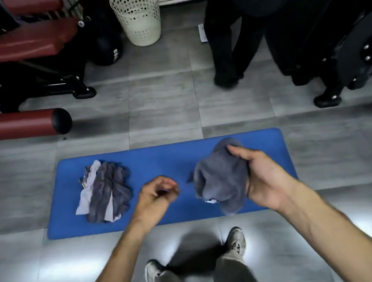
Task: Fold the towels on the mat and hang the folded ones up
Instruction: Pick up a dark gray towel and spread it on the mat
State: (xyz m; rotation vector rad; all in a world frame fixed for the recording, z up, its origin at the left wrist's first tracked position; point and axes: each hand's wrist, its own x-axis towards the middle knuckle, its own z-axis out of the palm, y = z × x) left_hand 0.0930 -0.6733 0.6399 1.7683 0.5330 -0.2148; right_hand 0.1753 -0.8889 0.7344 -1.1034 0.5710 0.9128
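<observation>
My right hand [263, 177] gripped the grey towel [221, 179], bunched, held up over the right half of the blue mat [164, 161]; its lower end hung toward the mat's near edge. Left hand [157, 196] was loosely curled, held nothing, hovering over mat centre, blurred. Second towel [106, 191], crumpled, striped grey/pale, lay on the left half, inside all edges. Bare blue between the two towels and along the far edge. My shoes [236, 243] stood on the grey tiled floor [162, 110] just short of the near edge. Open tile beyond the far edge up to the cream laundry basket [137, 13]. Red-padded gym bench [13, 44] far left, roller pad [12, 125] near the mat's far-left corner. Another person's dark legs [225, 43] and black machine [333, 30] far right.
</observation>
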